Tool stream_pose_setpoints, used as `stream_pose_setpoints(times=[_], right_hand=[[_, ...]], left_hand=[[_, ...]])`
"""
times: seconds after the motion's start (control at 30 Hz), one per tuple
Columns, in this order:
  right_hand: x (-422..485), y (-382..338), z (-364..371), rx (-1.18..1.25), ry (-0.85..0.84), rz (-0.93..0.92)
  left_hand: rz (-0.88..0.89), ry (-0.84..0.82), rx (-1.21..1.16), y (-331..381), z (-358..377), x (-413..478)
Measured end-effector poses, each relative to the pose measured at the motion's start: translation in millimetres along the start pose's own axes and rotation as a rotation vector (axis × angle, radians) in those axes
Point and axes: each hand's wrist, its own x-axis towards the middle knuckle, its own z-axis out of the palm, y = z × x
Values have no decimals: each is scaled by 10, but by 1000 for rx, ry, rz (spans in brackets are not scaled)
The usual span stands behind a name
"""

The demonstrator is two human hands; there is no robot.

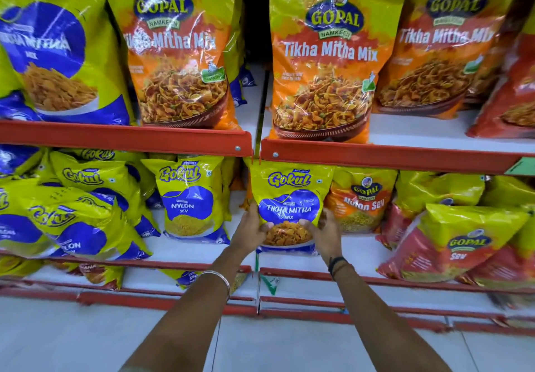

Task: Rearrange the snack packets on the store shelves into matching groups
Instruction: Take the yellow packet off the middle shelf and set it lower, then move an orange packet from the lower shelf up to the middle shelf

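Pale grey floor tiles (86,339) run along the foot of the display, with a thin grout line (469,351) crossing them at the right. A dark upright post (254,9) splits the display into two bays. Where the bays meet, on the red front edge of the upper shelf (130,137), there is a small silver screw (237,148) on one side of the join and a second screw (275,155) on the other. Far right on that edge sits a green price label (519,166), its print too blurred to read. Lower down, near the join, a green-and-white triangular tag (270,283) hangs tilted.
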Motion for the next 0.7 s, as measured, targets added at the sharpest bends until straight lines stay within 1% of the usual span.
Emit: stream_pose_setpoints(times=[0.03, 0.1, 0.2, 0.23, 0.3, 0.37, 0.43, 0.5, 0.57, 0.63, 0.67, 0.7], right_hand=[[-28, 1, 1, -17, 24, -12], [-105, -30, -2, -90, 112, -56], [-266, -223, 21, -176, 204, -232], [-314, -329, 38, -178, 213, -309], [-408, -619, 80, -139, 207, -459], [-501, -1028, 129, -92, 200, -616], [-538, -1474, 168, -44, 209, -767], [-516, -1921, 235, 6, 207, -855], [-448, -2311, 344, 52, 175, -898], [-365, -2615, 488, 64, 134, -889], [-319, -2731, 549, 47, 94, -855], [-291, -2832, 604, 24, 42, -804]], left_hand=[[4, 3, 28, -21, -3, -22], [35, 59, 75, 4, -21, -104], [139, 239, 160, 129, -93, -249], [194, 265, 156, 186, -143, -301], [331, 259, 128, 333, -303, -389], [512, 276, 125, 534, -548, -447], [684, 369, 156, 796, -869, -454], [770, 538, 163, 1030, -1252, -390], [769, 742, 132, 1219, -1668, -293], [683, 900, 119, 1333, -2076, -158], [610, 944, 111, 1347, -2246, -62], [528, 949, 86, 1340, -2396, 21]])
